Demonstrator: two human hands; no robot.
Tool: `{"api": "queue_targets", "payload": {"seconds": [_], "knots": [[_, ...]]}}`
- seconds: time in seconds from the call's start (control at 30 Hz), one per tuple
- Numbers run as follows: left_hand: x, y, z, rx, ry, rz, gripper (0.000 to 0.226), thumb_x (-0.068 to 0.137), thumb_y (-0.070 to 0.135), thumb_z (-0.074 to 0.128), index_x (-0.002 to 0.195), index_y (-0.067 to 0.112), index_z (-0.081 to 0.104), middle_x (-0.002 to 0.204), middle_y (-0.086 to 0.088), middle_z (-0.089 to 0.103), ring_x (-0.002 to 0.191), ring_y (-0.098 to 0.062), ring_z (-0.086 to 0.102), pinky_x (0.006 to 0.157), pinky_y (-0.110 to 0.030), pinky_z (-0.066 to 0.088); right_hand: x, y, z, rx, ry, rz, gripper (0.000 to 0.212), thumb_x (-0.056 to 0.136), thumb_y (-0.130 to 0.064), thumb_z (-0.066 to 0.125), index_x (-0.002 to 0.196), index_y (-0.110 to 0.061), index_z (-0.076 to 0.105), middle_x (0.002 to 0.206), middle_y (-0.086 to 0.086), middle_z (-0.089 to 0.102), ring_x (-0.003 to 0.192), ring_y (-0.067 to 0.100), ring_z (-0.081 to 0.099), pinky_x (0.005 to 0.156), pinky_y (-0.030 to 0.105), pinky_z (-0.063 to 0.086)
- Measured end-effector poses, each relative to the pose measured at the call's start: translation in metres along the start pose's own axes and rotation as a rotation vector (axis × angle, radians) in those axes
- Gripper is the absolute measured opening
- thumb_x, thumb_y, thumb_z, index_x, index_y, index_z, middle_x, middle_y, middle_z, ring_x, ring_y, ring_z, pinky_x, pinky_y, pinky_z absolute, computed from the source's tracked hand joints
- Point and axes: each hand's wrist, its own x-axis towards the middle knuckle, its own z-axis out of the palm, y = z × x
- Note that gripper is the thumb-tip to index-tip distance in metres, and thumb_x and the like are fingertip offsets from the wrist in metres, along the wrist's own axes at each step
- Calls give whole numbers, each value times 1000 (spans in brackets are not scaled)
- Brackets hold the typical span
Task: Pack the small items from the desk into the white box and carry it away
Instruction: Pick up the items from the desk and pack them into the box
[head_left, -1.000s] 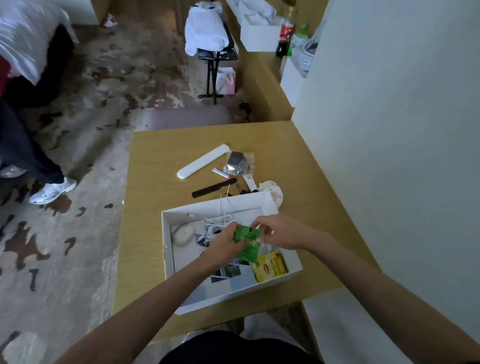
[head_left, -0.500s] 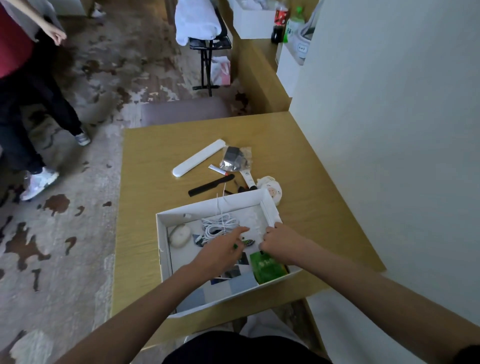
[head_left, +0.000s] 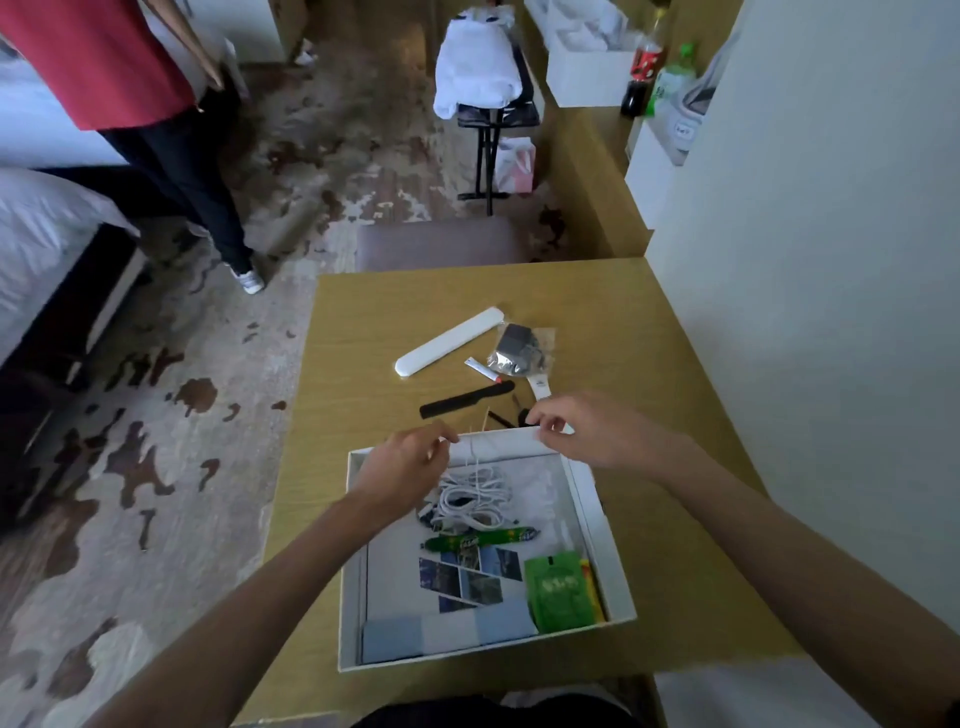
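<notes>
The white box (head_left: 592, 519) sits at the desk's near edge. In it lie a coiled white cable (head_left: 472, 499), a green lanyard (head_left: 483, 540), a green packet (head_left: 558, 590) and a brochure (head_left: 457, 587). My left hand (head_left: 410, 462) hovers over the box's far left part. Its curled fingertips are beside a cable strand that rises over the far wall; whether they pinch it is unclear. My right hand (head_left: 576, 431) hangs over the far right corner, fingers loosely curled, nothing visibly held. Beyond lie a black comb (head_left: 465, 400), a white case (head_left: 449, 340) and a bagged dark item (head_left: 519, 351).
A small white tube (head_left: 483, 368) and a white handle (head_left: 540, 387) lie near the comb. A white wall (head_left: 805, 312) runs along the desk's right side. A person in a red top (head_left: 104, 62) stands on the carpet at far left. A stand with white cloth (head_left: 478, 62) is behind.
The green packet was set down in the box's near right corner and let go. Both hands moved from there to the box's far wall. The person at left walked closer.
</notes>
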Motion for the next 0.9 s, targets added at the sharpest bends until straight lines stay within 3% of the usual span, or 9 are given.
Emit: {"api": "queue_targets", "payload": {"seconds": [0.1,0.2,0.33,0.47,0.6,0.7,0.8,0.9], "knots": [[13,3,-7,-18,74,-48,18,93,25,47,102,26,62,85,2,66,76,-19,63,65,-34,54,26,11,-8,56,20,1,21,94,-31,60,112,-24,68,103,-9,71,86,0,62,76,23,54],[28,8,-9,-11,121,-95,18,92,23,48,99,25,64,81,6,62,76,-20,63,62,-30,51,50,21,-8,77,33,5,19,94,-29,60,111,-24,68,104,-9,70,81,-8,58,66,13,44],[54,4,-8,-54,132,-215,18,89,22,48,95,24,65,86,5,64,80,-22,64,70,-36,54,82,34,-1,100,-7,62,20,94,-27,60,111,-21,67,100,-7,70,80,1,61,66,20,47],[71,-16,1,-52,-28,-281,18,89,23,46,96,26,63,94,5,62,88,-22,63,79,-39,54,113,45,20,15,-102,144,15,92,-17,61,106,-14,65,97,4,67,82,17,64,75,35,55],[89,-39,12,-4,-155,-307,16,88,27,46,94,27,61,106,1,64,92,-20,60,85,-40,52,134,54,48,-174,-265,253,21,90,-13,61,110,-9,60,99,8,64,88,24,63,72,33,50],[113,-56,22,32,-239,-303,19,89,27,48,104,24,59,112,-2,62,102,-24,59,90,-45,49,141,60,65,-242,-302,340,33,86,-15,67,117,-8,56,113,13,63,104,29,62,82,37,52],[140,-65,35,132,-301,-273,29,90,29,50,117,21,54,117,-5,56,105,-27,56,88,-44,49,147,67,72,-263,-272,350,30,86,-13,65,115,-9,56,113,14,63,104,30,62,74,34,49],[163,-67,50,232,-279,-198,30,90,33,53,116,18,52,114,-6,55,105,-28,56,78,-42,48,151,75,74,-137,-254,400,32,86,-11,63,116,-10,55,107,12,65,94,27,64,65,30,46]]}}
